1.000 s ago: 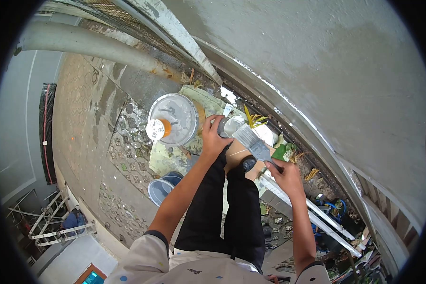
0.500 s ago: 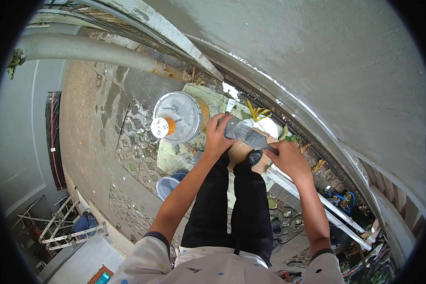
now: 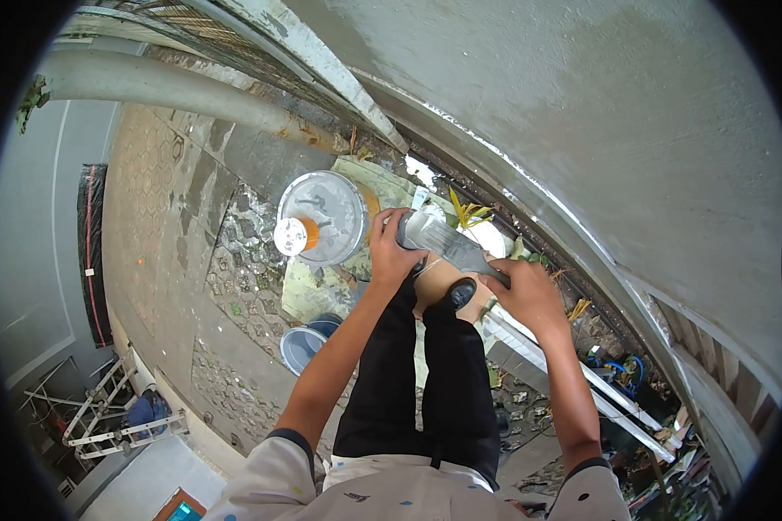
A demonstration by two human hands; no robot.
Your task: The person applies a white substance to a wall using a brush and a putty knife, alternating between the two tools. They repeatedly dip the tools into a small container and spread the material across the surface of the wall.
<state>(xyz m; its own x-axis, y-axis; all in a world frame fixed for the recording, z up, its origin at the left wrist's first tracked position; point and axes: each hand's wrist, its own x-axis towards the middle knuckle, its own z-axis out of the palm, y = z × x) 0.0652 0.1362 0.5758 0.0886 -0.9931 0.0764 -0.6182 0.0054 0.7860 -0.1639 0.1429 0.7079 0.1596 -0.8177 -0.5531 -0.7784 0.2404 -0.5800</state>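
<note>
Between my two hands lies a grey trowel-like tool (image 3: 453,245), its flat face smeared with whitish paste. My left hand (image 3: 392,249) is closed round its left end, thumb toward me. At the other end my right hand (image 3: 528,293) grips it with the thumb along the near edge. A lump of white paste (image 3: 427,214) shows at the far left edge of the tool. Just beyond my left fingertips is the pale blade of a putty knife (image 3: 420,198); its handle is hidden.
A large lidded bucket (image 3: 326,208) stands left on a stained sheet (image 3: 302,291), a small orange-and-white tub (image 3: 292,235) on its lid. Grey buckets (image 3: 304,347) are beside my left forearm. White bars (image 3: 613,395) lie right. A plastered wall (image 3: 582,113) rises ahead.
The tool's paste-smeared face has turned and shows broader and lighter now. My left hand has shifted slightly left, and more white paste shows at the tool's far edge. The view has tilted slightly.
</note>
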